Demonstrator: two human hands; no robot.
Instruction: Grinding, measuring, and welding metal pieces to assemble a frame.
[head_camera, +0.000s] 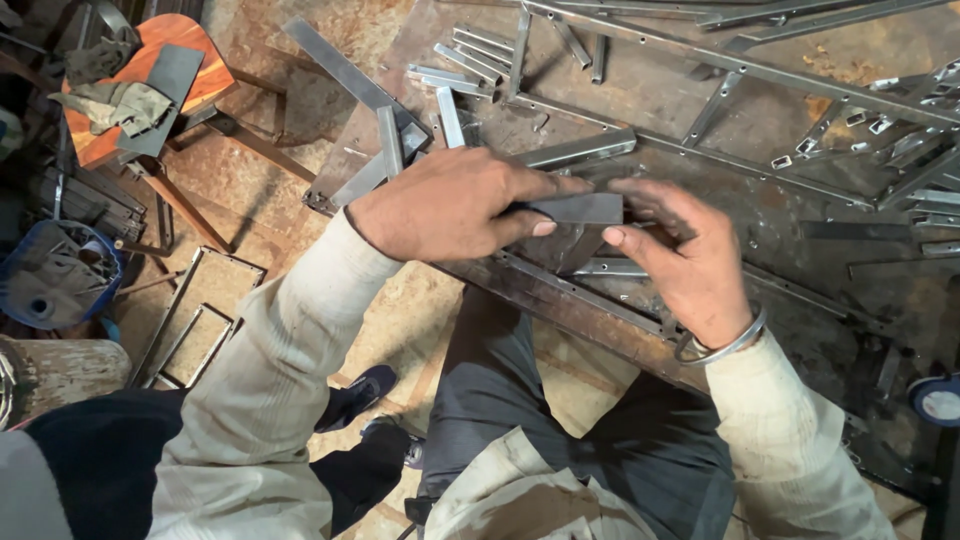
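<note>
Workshop desk (700, 100), rusted steel plate, strewn with cut metal strips (470, 55) and perforated angle bars (880, 125). Left hand (450, 205) and right hand (680, 255) close together, both gripping one short dark metal bar (580, 208) at the desk's near edge. Right wrist: steel bangle (725, 345). Far left: wooden stool (150, 80) bearing rags.

Left hand (450, 205) and right hand (680, 255) both grip a short dark flat steel bar (580, 208) over the rusty metal worktop (700, 130), grey steel strips (470, 60) scattered nearby.
</note>
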